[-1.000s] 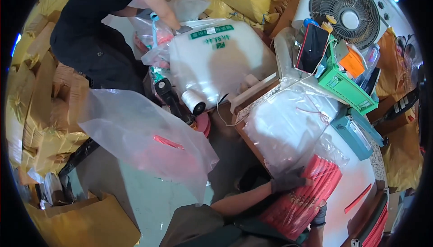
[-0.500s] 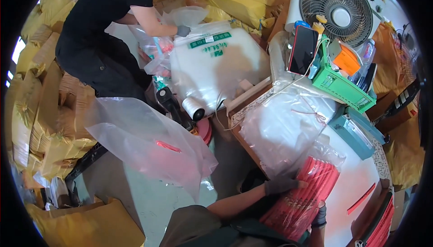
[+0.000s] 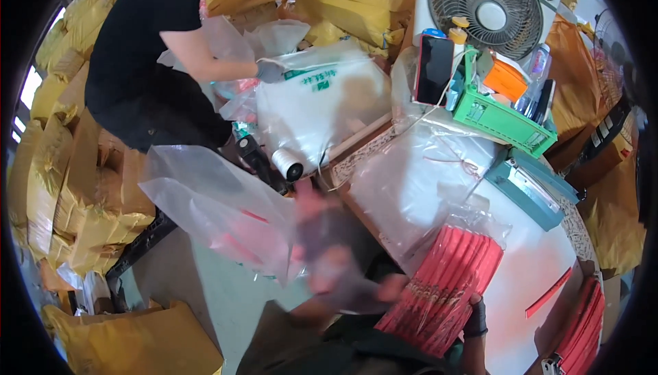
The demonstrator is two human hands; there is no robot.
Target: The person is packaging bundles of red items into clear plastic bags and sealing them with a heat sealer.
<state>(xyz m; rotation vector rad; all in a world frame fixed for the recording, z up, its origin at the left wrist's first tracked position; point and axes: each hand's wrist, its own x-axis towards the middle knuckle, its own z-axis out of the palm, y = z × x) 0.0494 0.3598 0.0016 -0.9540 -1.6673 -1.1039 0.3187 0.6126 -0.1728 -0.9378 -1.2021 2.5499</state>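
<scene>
A clear plastic bag packed with long red strips (image 3: 445, 286) lies tilted in front of me at the lower right. My right hand (image 3: 476, 317), in a dark glove with bare fingertips, grips its right edge. Smeared by motion, my left hand (image 3: 336, 258) is left of the bag, its fingers too blurred to read. Beside it is a large translucent plastic sack (image 3: 212, 203) with red pieces showing through. One loose red strip (image 3: 548, 293) lies on the white work surface (image 3: 524, 245) to the right.
A teal sealing device (image 3: 526, 190) and a green basket of odds and ends (image 3: 504, 121) stand at the right, below a fan (image 3: 486, 11). Across from me, a co-worker's gloved hand (image 3: 270, 71) touches a stack of clear bags (image 3: 315, 114). Yellow-wrapped parcels (image 3: 62, 197) line the left.
My left hand has come off the red-strip bag and swung left toward the translucent sack. My right hand keeps hold of the bag. The whole view has shifted slightly.
</scene>
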